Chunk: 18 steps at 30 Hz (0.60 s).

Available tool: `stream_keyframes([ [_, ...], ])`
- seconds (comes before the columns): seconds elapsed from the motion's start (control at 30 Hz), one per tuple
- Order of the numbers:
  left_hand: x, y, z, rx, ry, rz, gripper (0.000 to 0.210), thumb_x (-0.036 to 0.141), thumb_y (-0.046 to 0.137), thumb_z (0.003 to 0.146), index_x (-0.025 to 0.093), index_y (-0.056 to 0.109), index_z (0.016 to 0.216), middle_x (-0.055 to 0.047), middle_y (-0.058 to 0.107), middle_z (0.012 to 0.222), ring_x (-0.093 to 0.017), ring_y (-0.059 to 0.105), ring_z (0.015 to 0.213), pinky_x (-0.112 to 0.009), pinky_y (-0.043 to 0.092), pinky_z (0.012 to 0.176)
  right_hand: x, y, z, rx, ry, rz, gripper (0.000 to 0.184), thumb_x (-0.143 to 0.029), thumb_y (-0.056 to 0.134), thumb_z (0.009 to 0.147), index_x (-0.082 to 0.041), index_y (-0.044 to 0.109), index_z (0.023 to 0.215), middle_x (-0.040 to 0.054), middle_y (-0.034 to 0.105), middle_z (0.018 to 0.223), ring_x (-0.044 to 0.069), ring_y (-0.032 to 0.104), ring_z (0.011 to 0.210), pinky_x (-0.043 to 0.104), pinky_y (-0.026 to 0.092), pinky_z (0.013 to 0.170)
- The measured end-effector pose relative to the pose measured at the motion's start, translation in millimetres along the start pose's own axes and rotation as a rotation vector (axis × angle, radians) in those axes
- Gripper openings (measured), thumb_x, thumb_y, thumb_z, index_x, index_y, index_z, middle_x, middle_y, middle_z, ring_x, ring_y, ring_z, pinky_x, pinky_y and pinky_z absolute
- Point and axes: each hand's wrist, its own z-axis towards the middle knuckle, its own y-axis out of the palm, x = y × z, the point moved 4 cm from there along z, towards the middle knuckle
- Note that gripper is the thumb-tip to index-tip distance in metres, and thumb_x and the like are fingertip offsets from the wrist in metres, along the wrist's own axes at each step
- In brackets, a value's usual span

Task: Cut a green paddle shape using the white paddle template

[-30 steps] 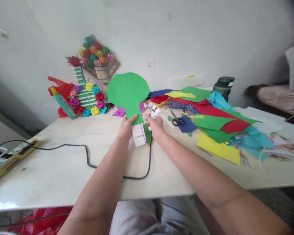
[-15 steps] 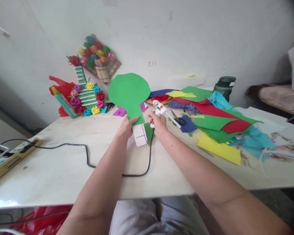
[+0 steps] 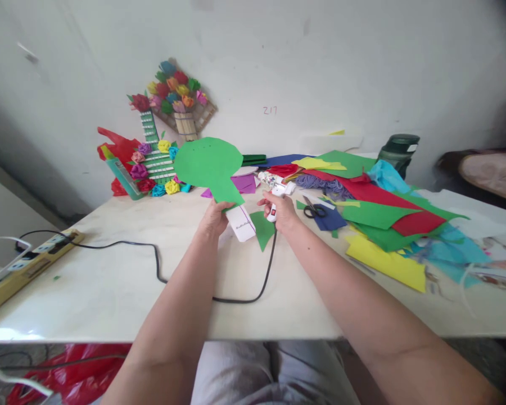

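My left hand [image 3: 213,217] grips the narrow stem of a green paper cut-out [image 3: 206,163], a round shape held up and tilted to the left above the table. A white strip with a purple edge [image 3: 241,223] hangs from its lower end. My right hand [image 3: 280,211] holds a white glue gun [image 3: 276,185] just right of the cut-out, its nozzle pointing away from me. The gun's black cord [image 3: 160,270] loops across the white table [image 3: 109,292]. A green paper triangle [image 3: 262,230] lies between my hands.
Sheets of red, green, yellow and blue paper [image 3: 379,216] pile on the right, with black scissors [image 3: 314,209] among them. Paper-flower crafts [image 3: 160,146] lean on the wall at the back left. A power strip [image 3: 25,264] lies at the left edge. A dark jar [image 3: 398,151] stands behind.
The green cut-out has tilted and swung left. My right hand has lowered the glue gun and turned its nozzle away from the paper. The view has shifted slightly left.
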Motion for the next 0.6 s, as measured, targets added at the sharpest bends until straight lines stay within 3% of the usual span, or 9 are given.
stream_keyframes([
  [0.17,-1,-0.8,-2,0.088,-0.092,-0.056,0.018,0.025,0.067,0.064,0.014,0.06,0.077,-0.003,0.064,0.066,-0.016,0.059,0.056,-0.029,0.048,0.059,-4,4,-4,-0.197,0.056,-0.032,0.019,-0.026,0.067,0.061,-0.014,0.052,0.067,0.0018,0.06,0.052,0.005,0.038,0.032,0.019,0.032,0.031],
  [0.33,-1,0.1,0,0.135,-0.082,-0.069,0.04,0.054,0.053,0.075,0.017,0.062,0.085,-0.006,0.066,0.074,-0.019,0.062,0.068,-0.031,0.049,0.066,-6,5,-8,-0.342,0.088,-0.067,0.027,-0.033,0.07,0.06,-0.014,0.054,0.069,0.003,0.062,0.053,0.005,0.037,0.032,0.02,0.033,0.032],
  [0.6,-3,-12.0,7,0.146,0.02,-0.081,0.044,0.054,0.049,0.078,0.015,0.059,0.096,-0.008,0.067,0.091,-0.02,0.063,0.084,-0.034,0.049,0.077,-18,-5,-8,-0.516,0.1,-0.219,0.034,-0.043,0.069,0.065,-0.012,0.057,0.072,0.0088,0.067,0.063,0.004,0.034,0.032,0.02,0.033,0.032],
])
